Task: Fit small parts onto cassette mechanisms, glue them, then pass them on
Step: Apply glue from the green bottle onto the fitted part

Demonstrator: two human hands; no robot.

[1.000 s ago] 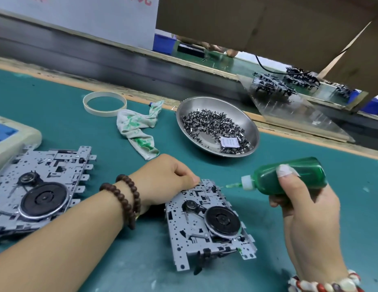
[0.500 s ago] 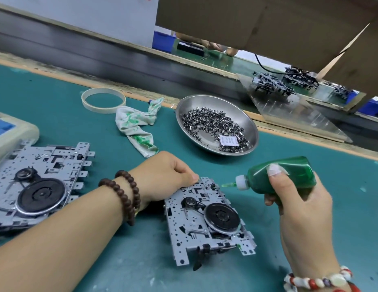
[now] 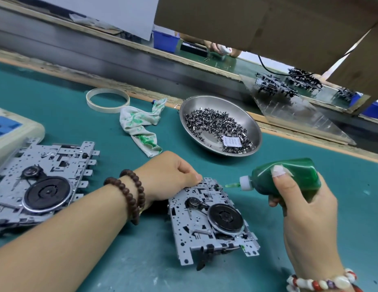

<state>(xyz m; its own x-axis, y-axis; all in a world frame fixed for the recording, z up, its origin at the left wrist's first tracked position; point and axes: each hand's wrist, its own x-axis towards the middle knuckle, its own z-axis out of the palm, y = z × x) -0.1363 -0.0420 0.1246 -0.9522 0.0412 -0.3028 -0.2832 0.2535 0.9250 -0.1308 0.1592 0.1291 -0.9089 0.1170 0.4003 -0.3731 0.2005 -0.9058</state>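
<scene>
Far out to the left of the left hand (image 3: 171, 175), a cream plastic device with blue keys (image 3: 13, 131) is cut off by the frame edge, and just beside it a grey stamped-metal cassette mechanism with a black flywheel (image 3: 42, 182) lies flat on the teal bench mat (image 3: 57, 114), its near corner hidden under the left forearm. Beyond the left hand sit a pale ring of tape (image 3: 108, 100) and a white rag stained green (image 3: 141, 127). The left hand is curled, knuckles up, its fingertips pressing the far left corner of a second, smaller grey cassette mechanism (image 3: 211, 220) that lies between the two hands; whether it pinches a small part cannot be told, since the fingertips are hidden. A brown bead bracelet (image 3: 129, 197) wraps that wrist. Beyond the gap between the hands stands a round steel dish of small metal parts (image 3: 220, 125), too fine to make out singly. The right hand (image 3: 300, 209) grips a green squeeze bottle of glue with a white nozzle (image 3: 285, 178), thumb across its top, the green tip just at the mechanism's far right corner. Compared with half a second ago, the nozzle tip sits closer to that corner, while the left hand has stayed in place.
</scene>
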